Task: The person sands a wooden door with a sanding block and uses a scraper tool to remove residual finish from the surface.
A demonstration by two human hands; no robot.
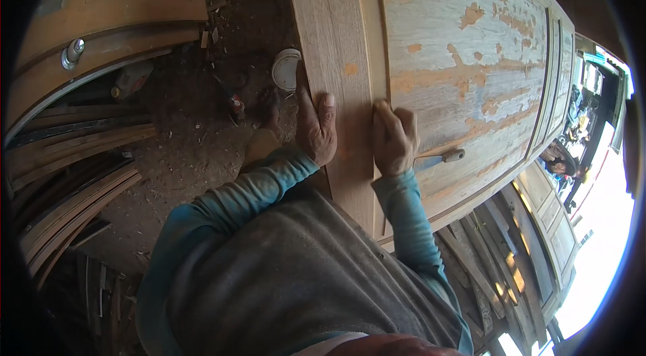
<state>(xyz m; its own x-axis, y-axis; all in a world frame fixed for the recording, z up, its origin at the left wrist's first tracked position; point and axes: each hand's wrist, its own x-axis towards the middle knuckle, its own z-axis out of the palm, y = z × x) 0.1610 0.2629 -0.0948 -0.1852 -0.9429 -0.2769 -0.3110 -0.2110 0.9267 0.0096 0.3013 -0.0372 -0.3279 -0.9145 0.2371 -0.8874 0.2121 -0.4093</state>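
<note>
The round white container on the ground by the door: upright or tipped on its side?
Cannot tell: the white container shows a round face and rim, partly behind the door edge.

White lid (pixel 286 68) on dirt; curved wooden strips (pixel 74 181).

The dirt floor (pixel 182 147) is strewn with wood chips. A round white lid (pixel 286 68) lies on it just beside the door panel's (pixel 464 53) edge. Curved wooden strips (pixel 74 188) are stacked at left.

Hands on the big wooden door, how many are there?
2. The left hand rests flat on the door frame's edge; the right hand, just beside it, holds a scraper against the panel.
</note>
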